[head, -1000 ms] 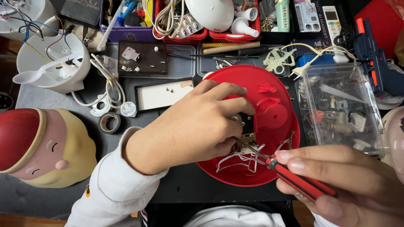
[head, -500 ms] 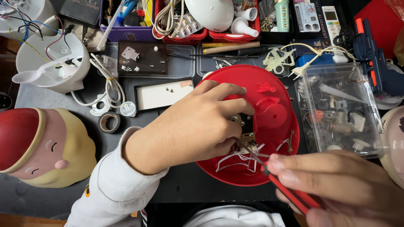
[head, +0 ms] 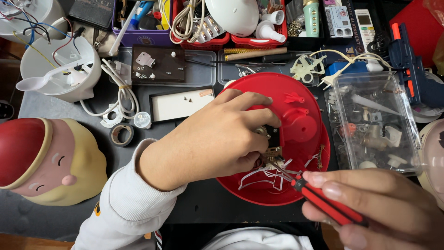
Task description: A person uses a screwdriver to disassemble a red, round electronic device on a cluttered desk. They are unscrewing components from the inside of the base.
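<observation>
Red round shell (head: 303,115), white wires inside; left hand (head: 222,134) seemingly pinches its circuit part, right hand (head: 384,208) clasps screwdriver (head: 323,203).

1. The left hand (head: 217,136) reaches in from the lower left, palm down, its forearm in a white sleeve (head: 125,208).
2. Its fingers (head: 252,99) curl forward and downward, the thumb tucked beneath.
3. The right hand (head: 384,208) enters from the lower right, fingers closed in a pinch, fingertips pointing left toward the left hand.

We see a round red plastic shell (head: 296,120), white wires (head: 263,178), and a red-and-black-striped screwdriver handle (head: 326,206).
</observation>
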